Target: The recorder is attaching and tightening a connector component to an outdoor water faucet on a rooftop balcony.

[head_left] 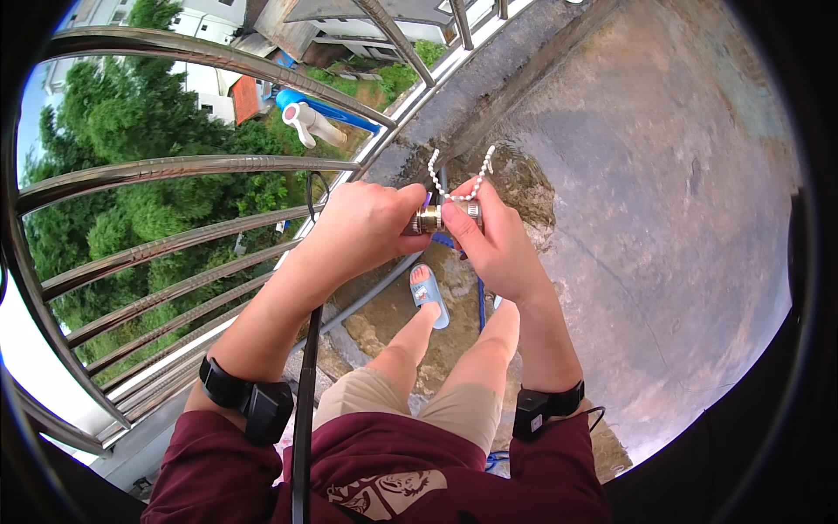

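Observation:
Between my two hands is a short metal hose fitting (429,218), brass and silver coloured, with ridged collars. My left hand (371,218) is closed round its left end, and the fingers hide most of that side. Gripping the right end, my right hand (496,240) has its thumb on the front of the fitting and its fingers behind. A string of white beads (435,168) droops in a U just above the fitting, close to my right fingers. Whether the beads are fixed to the metal, I cannot tell.
A metal railing (209,166) runs along the left, with trees and buildings below. On it is a white tap (312,124) joined to a blue pipe (345,114). A grey pipe (371,295) and a blue hose (481,306) lie near my feet on stained wet concrete (646,218).

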Motion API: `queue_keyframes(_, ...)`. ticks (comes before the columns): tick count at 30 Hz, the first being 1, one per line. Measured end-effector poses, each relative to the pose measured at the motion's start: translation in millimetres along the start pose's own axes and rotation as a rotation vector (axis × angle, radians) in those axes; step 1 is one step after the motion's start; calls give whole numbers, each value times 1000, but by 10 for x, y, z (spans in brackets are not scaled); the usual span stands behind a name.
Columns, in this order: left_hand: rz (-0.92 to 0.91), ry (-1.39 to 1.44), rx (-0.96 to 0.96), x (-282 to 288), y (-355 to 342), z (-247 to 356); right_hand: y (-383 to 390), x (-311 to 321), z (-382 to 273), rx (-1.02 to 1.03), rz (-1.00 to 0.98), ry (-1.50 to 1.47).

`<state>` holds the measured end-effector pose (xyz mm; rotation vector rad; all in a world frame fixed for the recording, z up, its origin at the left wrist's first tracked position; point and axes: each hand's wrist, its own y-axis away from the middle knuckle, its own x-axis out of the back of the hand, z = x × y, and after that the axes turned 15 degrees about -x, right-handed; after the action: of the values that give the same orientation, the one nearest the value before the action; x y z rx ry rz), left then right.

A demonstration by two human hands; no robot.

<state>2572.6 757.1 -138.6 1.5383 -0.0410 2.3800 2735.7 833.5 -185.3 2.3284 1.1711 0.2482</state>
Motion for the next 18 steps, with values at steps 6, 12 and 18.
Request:
queue_keyframes(6, -168, 388, 86, 75, -35, 22, 47, 11, 201, 397, 45, 173)
queue_keyframes(12, -261, 308, 106, 71, 32, -10, 6, -8, 131, 538, 26, 73)
queue_keyframes(18, -218, 665, 58, 91, 64, -34, 55, 82, 179, 392, -98, 151)
